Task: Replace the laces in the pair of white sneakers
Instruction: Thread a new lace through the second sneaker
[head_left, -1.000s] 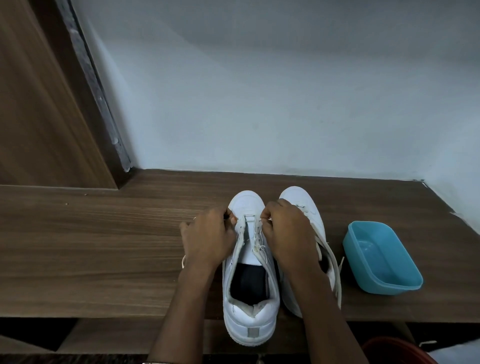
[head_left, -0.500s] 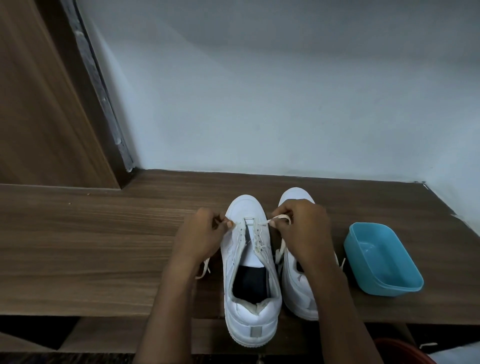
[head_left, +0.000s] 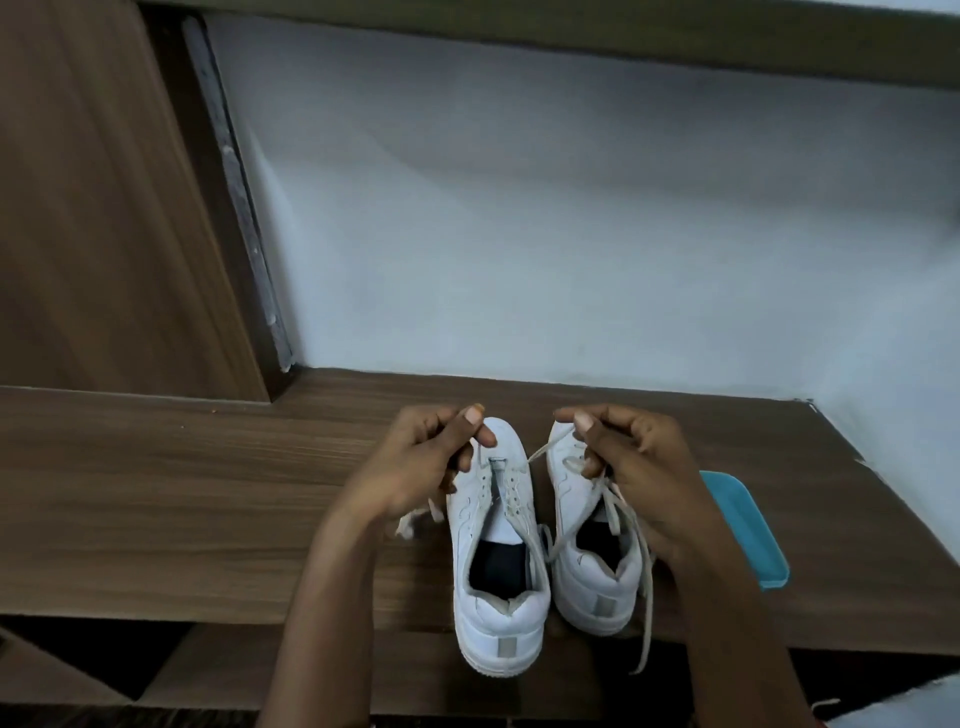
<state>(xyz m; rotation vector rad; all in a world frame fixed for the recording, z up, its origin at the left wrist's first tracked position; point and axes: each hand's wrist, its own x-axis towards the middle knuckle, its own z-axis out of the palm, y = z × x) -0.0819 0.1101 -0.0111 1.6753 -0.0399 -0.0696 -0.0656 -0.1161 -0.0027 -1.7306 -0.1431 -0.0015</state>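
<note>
Tabletop (head_left: 156, 493), brown wood, carries two white sneakers side by side at the middle of its near edge, toes toward the far edge. Left sneaker (head_left: 493, 597) has its heel out over the near edge. Right sneaker (head_left: 597, 587) is just beside it, heel at the edge.

Left hand (head_left: 415, 467) is held above the left sneaker's toe, fingers curled, thumb and forefinger pinched on the lace (head_left: 545, 448). A frayed lace end hangs below that hand, by the sneaker's left side. Right hand (head_left: 639, 462) is above the right sneaker's toe, fingers curled, also pinching the lace. The lace runs taut from the left sneaker's front eyelets up to the right hand.

Loose lace lengths lie across the right sneaker and one drops past the near edge; can't tell if it's the same lace. Left sneaker's tongue and dark insole show.

Blue tub (head_left: 748, 535) sits toward the right edge, partly behind the right forearm. White wall (head_left: 571, 234) stands behind the far edge. Wood panel (head_left: 78, 208) stands at the far-left corner.
</note>
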